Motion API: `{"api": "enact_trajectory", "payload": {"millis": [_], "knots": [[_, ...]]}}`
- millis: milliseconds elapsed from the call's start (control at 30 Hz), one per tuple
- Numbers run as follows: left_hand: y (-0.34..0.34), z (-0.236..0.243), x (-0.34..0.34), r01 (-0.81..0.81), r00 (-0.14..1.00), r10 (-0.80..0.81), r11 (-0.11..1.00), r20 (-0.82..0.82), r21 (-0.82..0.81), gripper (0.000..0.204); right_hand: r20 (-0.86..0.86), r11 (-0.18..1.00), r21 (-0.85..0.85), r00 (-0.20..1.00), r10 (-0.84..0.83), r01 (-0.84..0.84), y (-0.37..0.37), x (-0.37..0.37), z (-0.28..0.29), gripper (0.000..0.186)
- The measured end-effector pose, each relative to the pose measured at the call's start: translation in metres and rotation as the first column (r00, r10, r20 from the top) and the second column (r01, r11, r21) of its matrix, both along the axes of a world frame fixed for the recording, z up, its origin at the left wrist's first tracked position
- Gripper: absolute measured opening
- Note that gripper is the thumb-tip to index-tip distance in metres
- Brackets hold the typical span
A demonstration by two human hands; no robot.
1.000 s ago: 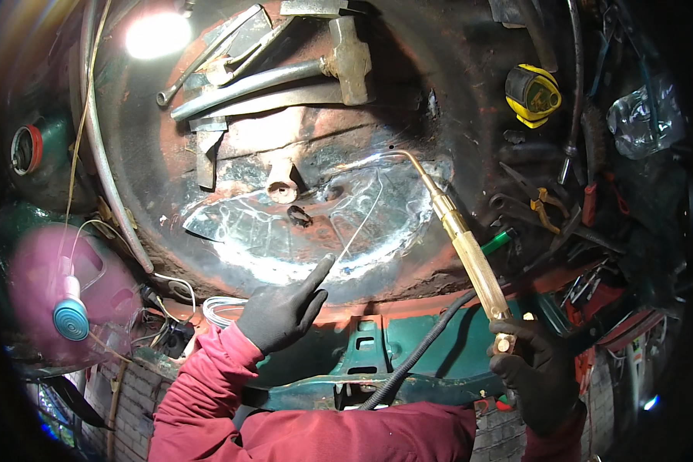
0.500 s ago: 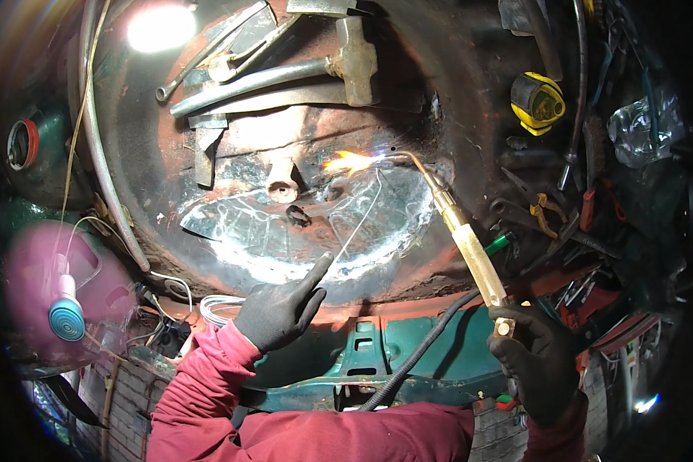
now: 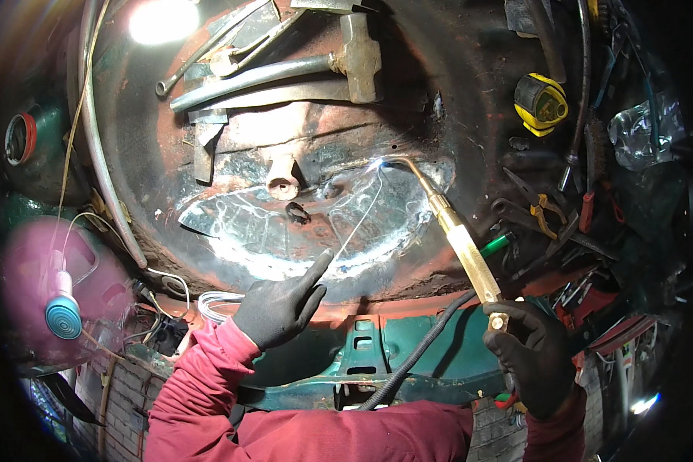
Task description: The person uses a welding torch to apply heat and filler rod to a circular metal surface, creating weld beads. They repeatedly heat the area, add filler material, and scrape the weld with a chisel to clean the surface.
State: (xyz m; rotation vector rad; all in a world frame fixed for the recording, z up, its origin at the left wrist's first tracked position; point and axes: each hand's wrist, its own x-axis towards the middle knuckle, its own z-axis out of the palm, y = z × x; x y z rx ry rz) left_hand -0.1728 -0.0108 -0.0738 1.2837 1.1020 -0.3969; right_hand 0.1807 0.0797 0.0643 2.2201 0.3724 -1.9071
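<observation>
My gloved left hand [image 3: 279, 308] holds a thin filler rod [image 3: 360, 218] at its fingertips, index finger stretched along it. The rod reaches up to the torch tip. My gloved right hand [image 3: 530, 358] grips the handle of a brass torch [image 3: 474, 263], whose bent tip makes a small bluish-white glow at the upper edge of a curved metal patch [image 3: 277, 231]. The patch has bright, rough seams and lies in a round, rust-stained metal well [image 3: 146, 138]. A short tube [image 3: 282, 182] stands just above the patch.
Above lie a hammer [image 3: 356, 61], wrenches and metal strips. At right are a yellow tape measure [image 3: 539, 104], pliers [image 3: 547, 215] and other tools. At left are a long pipe [image 3: 92, 123] and a pink object [image 3: 77, 269] with wires. A corrugated hose [image 3: 412, 354] crosses the green panel.
The orange flame seen at the torch tip half a second ago has shrunk to a bluish-white point. My right hand and torch have shifted slightly up and left; my left hand slightly up.
</observation>
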Motion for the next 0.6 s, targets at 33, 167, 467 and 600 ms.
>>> {"api": "enact_trajectory", "payload": {"millis": [33,167,467,600], "knots": [[-0.0011,-0.0006,-0.0002,0.006,1.000,-0.006,1.000,0.002,0.020,0.066,0.001,1.000,-0.001,1.000,-0.001,0.001,0.0005,-0.0004,-0.0001,0.037],[0.0020,0.0001,0.0004,0.024,1.000,-0.024,1.000,-0.010,0.005,0.066,0.006,1.000,-0.014,1.000,-0.015,0.015,0.0039,-0.0027,0.0001,0.037],[-0.0008,-0.0020,0.0005,0.013,1.000,-0.013,1.000,-0.010,0.018,0.065,-0.010,0.999,-0.037,1.000,0.002,-0.003,0.0046,0.0015,0.0017,0.038],[0.0021,-0.0009,0.0013,0.018,1.000,-0.018,1.000,-0.015,-0.012,0.065,0.000,1.000,-0.002,1.000,0.011,-0.011,0.0045,-0.0028,0.0002,0.035]]}}
